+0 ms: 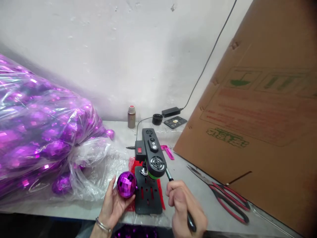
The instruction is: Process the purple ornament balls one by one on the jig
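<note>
My left hand (116, 202) holds a shiny purple faceted bauble (127, 184), with fingers and thumb around its lower side. A small peg sticks out of the bauble on its right, towards the machine. The black benchtop machine (153, 148) has a red switch, a rounded head and a slotted black base plate (148, 198). Wrapped round the black-gripped lever (190, 220) of this machine is my right hand (184, 208). The bauble is beside the left edge of the base plate, below the machine's head. Red material (161, 195) shows under the plate.
A clear bag of purple baubles (44, 125) fills the left side. At right are red-and-black scissors (223, 195) and a large cardboard box (247, 109). Behind the machine stand a small bottle (131, 117), a black cap (157, 119), a power adapter (171, 111) and a phone (175, 122).
</note>
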Available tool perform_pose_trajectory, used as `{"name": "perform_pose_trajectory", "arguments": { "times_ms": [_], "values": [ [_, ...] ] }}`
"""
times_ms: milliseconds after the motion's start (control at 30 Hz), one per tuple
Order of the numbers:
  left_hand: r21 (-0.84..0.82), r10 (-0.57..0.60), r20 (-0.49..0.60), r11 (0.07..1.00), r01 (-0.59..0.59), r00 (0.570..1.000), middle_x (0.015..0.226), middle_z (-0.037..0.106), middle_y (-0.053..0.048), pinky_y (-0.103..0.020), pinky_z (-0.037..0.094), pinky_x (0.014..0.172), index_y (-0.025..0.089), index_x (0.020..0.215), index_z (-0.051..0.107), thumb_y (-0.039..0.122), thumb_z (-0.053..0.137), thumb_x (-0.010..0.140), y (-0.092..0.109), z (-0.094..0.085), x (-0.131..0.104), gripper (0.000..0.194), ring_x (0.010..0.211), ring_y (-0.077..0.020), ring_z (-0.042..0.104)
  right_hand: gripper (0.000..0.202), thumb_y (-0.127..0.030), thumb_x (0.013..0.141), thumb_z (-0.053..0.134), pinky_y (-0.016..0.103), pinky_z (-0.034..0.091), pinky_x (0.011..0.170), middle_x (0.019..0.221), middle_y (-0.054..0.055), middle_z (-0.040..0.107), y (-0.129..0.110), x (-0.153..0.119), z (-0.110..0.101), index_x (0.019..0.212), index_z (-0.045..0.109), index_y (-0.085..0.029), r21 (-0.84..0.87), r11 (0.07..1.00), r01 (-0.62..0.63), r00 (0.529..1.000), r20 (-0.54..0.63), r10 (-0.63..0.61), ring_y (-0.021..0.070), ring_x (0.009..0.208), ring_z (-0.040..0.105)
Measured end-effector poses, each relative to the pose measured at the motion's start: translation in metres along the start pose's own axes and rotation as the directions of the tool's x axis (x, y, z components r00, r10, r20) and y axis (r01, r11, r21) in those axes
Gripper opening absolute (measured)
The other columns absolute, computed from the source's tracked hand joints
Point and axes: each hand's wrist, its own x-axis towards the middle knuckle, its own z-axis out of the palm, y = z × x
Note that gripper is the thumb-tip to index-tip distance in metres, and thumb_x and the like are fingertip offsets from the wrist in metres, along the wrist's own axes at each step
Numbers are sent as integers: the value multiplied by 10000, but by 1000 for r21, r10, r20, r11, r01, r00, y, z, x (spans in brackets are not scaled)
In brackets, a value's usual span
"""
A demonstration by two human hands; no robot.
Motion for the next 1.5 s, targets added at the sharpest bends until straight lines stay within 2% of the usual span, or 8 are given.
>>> {"name": "perform_pose_trajectory", "arguments": {
  "times_ms": [133,233,400,667,933,1200,1367,1500],
  "values": [
    [133,111,13,985,-111,994,1161,806,-125,-347,690,802,170,1204,694,288,815,902,-16,-3,4,345,997,-251,795,338,-22,1043,428,242,392,522,668,-28,494,-4,8,-3,776,464,-226,-22,999,38,998,47,-37,96,571,503],
    [292,231,86,924,-246,969,1350,750,-131,-418,660,951,222,1243,692,448,954,749,-27,-4,7,603,1216,-324,736,334,-16,1040,428,241,394,528,672,-30,496,-5,10,-4,782,459,-227,-22,999,47,997,55,-46,94,579,507],
    [582,441,184,672,-459,878,1459,680,-181,-501,442,1244,187,1390,607,633,954,656,-38,-2,18,926,1438,-400,587,336,-26,1041,428,243,397,529,668,-27,495,-7,12,-4,773,462,-226,-19,998,52,997,49,-51,99,579,505],
    [771,512,243,414,-484,824,1342,734,-147,-559,401,1243,226,1358,619,443,976,606,-50,8,15,860,1358,-421,629,365,-84,1067,465,251,398,544,656,-34,446,-14,22,-5,735,430,-233,-34,998,-46,997,62,48,106,586,479],
    [796,552,323,280,-536,769,1413,672,-191,-602,375,1259,215,1358,622,417,943,653,-58,14,14,800,1390,-455,579,374,-91,1071,464,259,383,532,653,-36,441,-15,22,-6,727,427,-233,-42,998,-57,995,76,60,104,577,470],
    [737,446,444,312,-600,777,1359,716,-179,-610,356,1273,234,1287,715,333,1003,606,-46,18,10,746,1376,-479,586,379,-96,1077,451,260,389,531,649,-36,440,-16,23,-6,725,423,-233,-47,997,-62,994,85,66,102,568,473],
    [747,411,288,469,-471,865,1442,686,-189,-592,340,1285,193,1409,619,471,986,631,-34,10,18,904,1414,-446,586,377,-95,1073,462,255,391,537,643,-34,448,-16,23,-4,722,434,-231,-43,997,-60,996,59,62,103,569,479],
    [624,364,234,655,-427,901,1463,691,-170,-523,354,1297,190,1392,624,632,915,706,-23,7,15,866,1467,-407,560,386,-86,1071,444,262,390,533,632,-30,462,-17,23,-4,713,444,-229,-28,998,-62,996,62,64,107,561,479]
  ]
}}
